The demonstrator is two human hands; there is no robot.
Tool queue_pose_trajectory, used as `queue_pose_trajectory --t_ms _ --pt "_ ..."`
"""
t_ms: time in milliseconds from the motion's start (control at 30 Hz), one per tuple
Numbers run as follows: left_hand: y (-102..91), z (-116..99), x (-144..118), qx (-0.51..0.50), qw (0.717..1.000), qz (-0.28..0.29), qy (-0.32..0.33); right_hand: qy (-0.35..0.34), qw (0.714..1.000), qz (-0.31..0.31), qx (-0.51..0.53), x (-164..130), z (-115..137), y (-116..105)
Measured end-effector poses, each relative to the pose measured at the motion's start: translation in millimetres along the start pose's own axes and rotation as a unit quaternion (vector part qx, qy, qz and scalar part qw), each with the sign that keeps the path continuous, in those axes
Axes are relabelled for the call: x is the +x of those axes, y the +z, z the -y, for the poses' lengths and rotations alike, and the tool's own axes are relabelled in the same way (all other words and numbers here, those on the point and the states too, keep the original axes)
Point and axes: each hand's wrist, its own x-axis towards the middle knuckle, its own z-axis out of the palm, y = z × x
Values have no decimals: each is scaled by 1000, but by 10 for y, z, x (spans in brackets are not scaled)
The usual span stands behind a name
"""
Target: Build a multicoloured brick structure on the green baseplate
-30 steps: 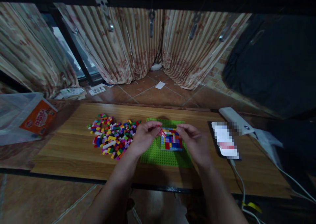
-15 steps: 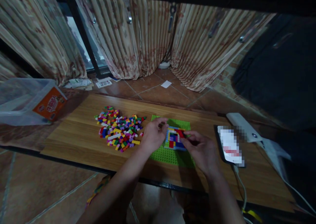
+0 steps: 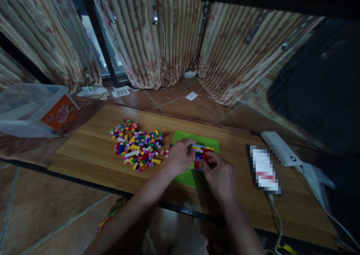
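Observation:
On a green studded baseplate sits a low build of toy building bricks in red, blue, yellow and light blue. My left hand is curled against the build's left side, its fingertips partly hidden. From the right, my right hand reaches over the build with thumb and forefinger pinched at a red brick near its upper right. The right hand covers the build's lower right part. A loose pile of small multicoloured bricks lies left of the baseplate.
A phone with a cable lies right of the baseplate, beside a white power bank. At far left stands a clear plastic bin with an orange label. Curtains hang beyond the wooden table.
My right hand has shifted left and inward over the build, covering more of its lower right. My left hand stays at the left side. The whole view has shifted slightly.

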Motion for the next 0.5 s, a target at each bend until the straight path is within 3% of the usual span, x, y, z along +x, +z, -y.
queue_pose_trajectory --t_ms 500 --pt "21 11 -21 9 1000 15 14 37 994 36 100 29 -45 13"
